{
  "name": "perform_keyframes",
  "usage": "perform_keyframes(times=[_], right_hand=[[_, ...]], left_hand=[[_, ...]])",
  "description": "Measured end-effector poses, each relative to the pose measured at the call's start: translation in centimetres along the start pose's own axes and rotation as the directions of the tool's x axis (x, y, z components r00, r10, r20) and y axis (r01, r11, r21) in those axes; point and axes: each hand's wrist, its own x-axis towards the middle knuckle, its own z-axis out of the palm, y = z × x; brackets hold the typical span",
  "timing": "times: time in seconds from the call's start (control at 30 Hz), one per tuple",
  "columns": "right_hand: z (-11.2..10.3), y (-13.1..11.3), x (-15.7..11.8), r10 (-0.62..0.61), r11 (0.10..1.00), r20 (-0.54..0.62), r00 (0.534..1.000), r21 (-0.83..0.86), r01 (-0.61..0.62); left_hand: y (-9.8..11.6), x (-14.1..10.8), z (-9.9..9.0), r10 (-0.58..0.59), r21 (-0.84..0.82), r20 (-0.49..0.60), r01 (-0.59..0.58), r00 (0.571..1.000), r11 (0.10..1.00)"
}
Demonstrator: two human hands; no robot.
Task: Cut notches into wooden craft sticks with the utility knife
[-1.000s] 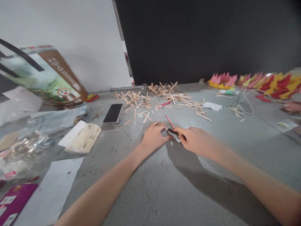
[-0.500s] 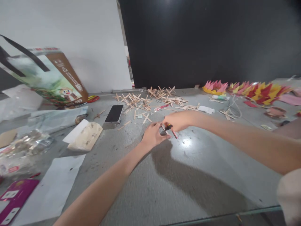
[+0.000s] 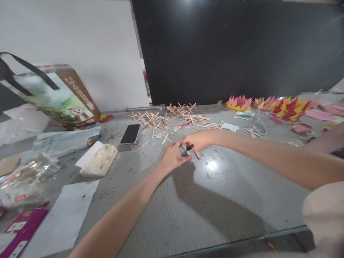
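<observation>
My left hand [image 3: 174, 154] is bent low over the grey table, thumb and fingers curved around a short wooden stick [image 3: 186, 149]. Close against it, my right hand [image 3: 199, 140] is closed on a slim tool with a red end [image 3: 197, 155]. A dark part with a bit of yellow [image 3: 190, 147] shows beside the right fingers. What kind of tool it is I cannot make out. Just beyond the hands lies a pile of crossed wooden sticks [image 3: 153, 119], with loose sticks [image 3: 166, 138] nearer to me.
A phone [image 3: 130, 134] lies left of the sticks. Farther left are a cream packet [image 3: 99, 161], a white sheet [image 3: 63, 211] and a printed bag [image 3: 64, 96]. Paper flowers [image 3: 290, 107], a cable [image 3: 262, 123] and a pink cup [image 3: 302, 127] are at the right, near another person's arm [image 3: 325, 140].
The view has shifted slightly. Both hands keep nearly the same pose around the wooden stick. At the far right, the other person's arm reaches farther into view.
</observation>
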Motion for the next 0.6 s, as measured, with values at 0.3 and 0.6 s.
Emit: perform_keyframes(times=[0.3,0.6], right_hand=[[6.5,2.8,-3.0,0.080,0.958,-0.545,0.835,0.274,0.087],[13.6,1.8,-3.2,0.145,0.883,-0.634,0.759,0.429,0.190]], left_hand=[[-1.7,0.5,0.1,-0.277,-0.284,-0.271,0.198,0.922,0.938],[0.4,-0.3,-0.2,-0.126,-0.252,-0.070,0.105,0.990,0.962]])
